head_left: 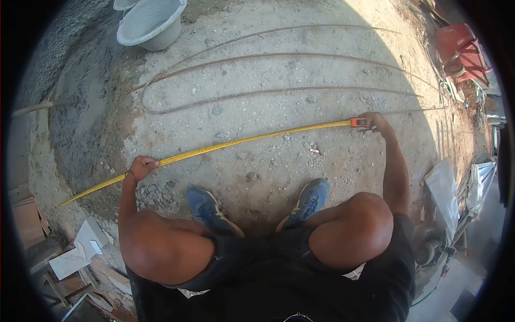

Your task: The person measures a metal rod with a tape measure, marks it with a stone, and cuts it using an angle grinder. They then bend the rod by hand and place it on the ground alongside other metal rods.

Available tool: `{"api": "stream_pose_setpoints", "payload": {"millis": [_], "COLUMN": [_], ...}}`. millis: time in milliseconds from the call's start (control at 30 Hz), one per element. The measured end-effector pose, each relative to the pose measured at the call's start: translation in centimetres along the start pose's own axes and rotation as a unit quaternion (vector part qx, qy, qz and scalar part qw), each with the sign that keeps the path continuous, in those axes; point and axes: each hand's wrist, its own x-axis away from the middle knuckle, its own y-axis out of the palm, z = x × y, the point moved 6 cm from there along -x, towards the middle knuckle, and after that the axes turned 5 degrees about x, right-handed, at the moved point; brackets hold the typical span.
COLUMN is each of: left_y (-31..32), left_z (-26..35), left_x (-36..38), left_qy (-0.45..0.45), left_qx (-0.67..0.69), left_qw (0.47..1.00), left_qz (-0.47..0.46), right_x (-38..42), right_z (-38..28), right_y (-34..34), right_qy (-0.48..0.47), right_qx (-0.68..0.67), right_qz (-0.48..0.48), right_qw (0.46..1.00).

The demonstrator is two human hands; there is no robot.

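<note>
A yellow tape measure blade (230,144) runs across the ground, pulled out long and slanting from lower left to upper right. My left hand (142,167) pinches the blade some way in from its free end, which reaches farther left. At the other end my right hand (375,123) grips the orange tape case (358,123). Beyond the tape lie thin steel rods (241,95), one of them bent into a loop at the left. A further thin rod (413,111) extends rightward from near my right hand.
A grey tub (153,27) stands at the upper left, near a wooden handle (43,106). At the upper right is a red wheelbarrow (461,51). Broken tile pieces (80,249) lie lower left, plastic sheeting (444,188) at right. My blue shoes (209,206) are planted below the tape.
</note>
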Motion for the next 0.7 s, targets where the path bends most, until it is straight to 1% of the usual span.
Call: {"api": "stream_pose_setpoints", "payload": {"millis": [33, 133, 167, 233, 300, 400, 433, 467, 500, 567, 700], "left_y": [-0.4, -0.9, -1.0, -0.9, -0.8, 0.0, 0.4, 1.1, 2.4, 5.0, 10.0], "left_z": [-0.2, -0.9, -1.0, -1.3, -1.5, -0.7, 1.1, 3.2, 4.7, 8.7, 14.0], "left_x": [0.3, 0.5, 0.5, 0.6, 0.7, 0.4, 0.9, 1.5, 1.6, 2.3, 1.0], "left_qy": [-0.004, -0.014, -0.017, -0.022, -0.028, -0.025, 0.069, 0.163, 0.17, 0.26, 0.309], "left_qx": [0.003, 0.014, 0.018, 0.027, 0.035, 0.043, -0.016, -0.073, -0.071, -0.23, -0.195], "left_qw": [1.0, 1.0, 1.0, 0.999, 0.999, 0.999, 0.995, 0.976, 0.976, 0.921, 0.912], "left_qz": [0.005, 0.013, 0.015, 0.018, 0.021, 0.016, 0.07, 0.123, 0.119, 0.179, 0.187], "right_x": [-0.3, 0.0, -0.4, -1.2, -1.3, -2.0, -2.3, -2.6, -2.8, -2.8, -3.1], "right_z": [0.2, 0.6, 0.9, 1.6, 2.2, 2.6, 2.8, 2.9, 2.8, 2.3, 1.9], "right_y": [-0.2, -0.9, -1.0, -1.4, -1.4, -1.6, -1.7, -1.8, -1.9, -1.9, -1.9], "right_qy": [-0.003, 0.037, 0.037, 0.036, 0.037, 0.038, 0.04, 0.043, 0.044, 0.044, 0.038], "right_qx": [-0.001, -0.019, -0.02, 0.051, 0.077, 0.066, 0.061, 0.057, 0.053, 0.042, 0.025], "right_qz": [-0.002, 0.021, 0.02, -0.025, -0.057, -0.06, -0.058, -0.056, -0.054, -0.051, -0.053], "right_qw": [1.0, 0.999, 0.999, 0.998, 0.995, 0.995, 0.996, 0.996, 0.996, 0.997, 0.998]}}
